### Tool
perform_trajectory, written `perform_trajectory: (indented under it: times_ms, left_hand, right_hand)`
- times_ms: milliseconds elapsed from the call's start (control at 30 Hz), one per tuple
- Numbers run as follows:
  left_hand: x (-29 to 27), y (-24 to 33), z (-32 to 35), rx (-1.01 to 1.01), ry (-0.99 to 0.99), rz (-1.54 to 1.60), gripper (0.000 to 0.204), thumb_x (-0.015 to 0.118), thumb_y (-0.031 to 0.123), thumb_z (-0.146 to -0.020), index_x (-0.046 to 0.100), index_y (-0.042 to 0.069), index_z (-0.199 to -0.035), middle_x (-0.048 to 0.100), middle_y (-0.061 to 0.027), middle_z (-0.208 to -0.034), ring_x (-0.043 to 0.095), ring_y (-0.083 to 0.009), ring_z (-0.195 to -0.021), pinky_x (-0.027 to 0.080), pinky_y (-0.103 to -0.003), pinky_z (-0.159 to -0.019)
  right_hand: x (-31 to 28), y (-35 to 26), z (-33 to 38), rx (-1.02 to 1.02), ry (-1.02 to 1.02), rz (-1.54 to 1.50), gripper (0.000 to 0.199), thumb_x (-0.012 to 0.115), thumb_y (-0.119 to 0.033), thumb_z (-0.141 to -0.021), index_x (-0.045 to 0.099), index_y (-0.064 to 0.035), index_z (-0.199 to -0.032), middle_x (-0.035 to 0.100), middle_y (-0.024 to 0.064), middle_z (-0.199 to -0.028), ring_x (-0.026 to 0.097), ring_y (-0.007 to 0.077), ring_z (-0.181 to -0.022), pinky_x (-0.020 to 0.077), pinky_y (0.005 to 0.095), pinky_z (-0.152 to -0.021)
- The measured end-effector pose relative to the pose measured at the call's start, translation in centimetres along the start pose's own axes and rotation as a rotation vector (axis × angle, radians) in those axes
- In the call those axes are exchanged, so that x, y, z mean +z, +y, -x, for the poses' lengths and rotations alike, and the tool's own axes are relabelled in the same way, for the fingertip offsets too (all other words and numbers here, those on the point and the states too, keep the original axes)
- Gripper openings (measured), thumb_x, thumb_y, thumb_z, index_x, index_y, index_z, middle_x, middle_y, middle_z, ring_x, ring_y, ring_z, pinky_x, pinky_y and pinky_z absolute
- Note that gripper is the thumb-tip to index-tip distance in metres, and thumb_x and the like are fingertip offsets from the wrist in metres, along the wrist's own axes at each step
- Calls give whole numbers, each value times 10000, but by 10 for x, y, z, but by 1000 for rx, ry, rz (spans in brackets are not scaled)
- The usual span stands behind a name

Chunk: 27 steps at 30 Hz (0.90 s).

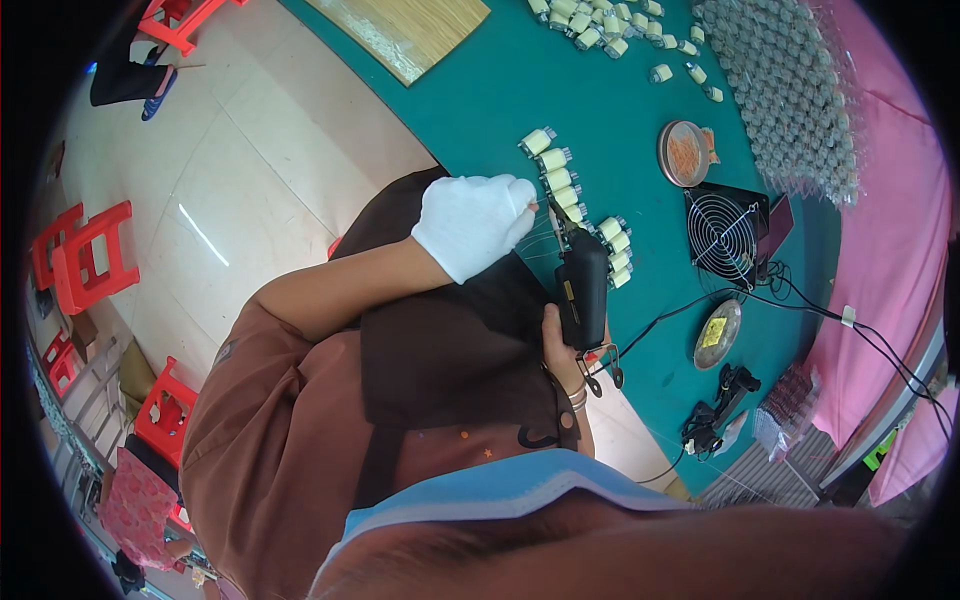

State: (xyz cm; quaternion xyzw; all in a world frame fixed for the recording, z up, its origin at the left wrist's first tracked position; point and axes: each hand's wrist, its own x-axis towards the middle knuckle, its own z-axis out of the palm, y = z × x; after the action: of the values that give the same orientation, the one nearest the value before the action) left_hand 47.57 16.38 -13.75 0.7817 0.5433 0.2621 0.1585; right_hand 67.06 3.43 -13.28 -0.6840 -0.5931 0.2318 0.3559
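Observation:
My left hand [475, 225], in a white glove, is closed with its fingertips pinched together beside the table edge. What it pinches is hidden; several fine wires show just below it. My right hand [556, 345] grips a black corded hand tool [583, 285] by its body. The tool's narrow metal tip points up toward the left fingertips, close to them. Past the fingertips, a row of small cream cylindrical parts [554, 160] with metal ends lies on the green table [480, 120]. A shorter row of the same parts [618, 240] lies right of the tool.
A loose pile of cream parts [590, 22] and a plastic-covered batch [780, 90] lie at the back. On the right are a round dish [684, 154], a fan [722, 238], a metal dish [717, 335] and black cables [800, 305]. A wooden board [405, 35] lies far left.

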Motion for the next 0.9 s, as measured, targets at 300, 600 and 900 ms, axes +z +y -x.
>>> perform_trajectory:
  times_ms: [300,600,900]
  left_hand:
    - [-1,1,-1,-3,18,11,110,705,248,-824,671,166,-761,635,-21,-641,644,-210,-535,471,-345,-462]
    - [-1,1,-1,-4,8,3,110,710,251,-821,680,167,-756,641,-15,-650,650,-209,-541,477,-342,-467]
    - [-1,1,-1,-8,2,4,101,706,240,-819,674,169,-754,637,-13,-652,650,-204,-550,478,-344,-471]
  right_hand:
    - [0,0,0,19,7,-7,263,802,-53,-716,636,6,-912,629,146,-838,619,300,-664,481,372,-592]
    - [-1,-1,-1,4,-9,-11,257,799,-48,-722,637,9,-914,629,145,-841,617,301,-662,485,365,-596]
    - [0,1,-1,14,2,-21,265,799,-51,-715,636,6,-916,624,149,-834,616,304,-661,483,370,-593]
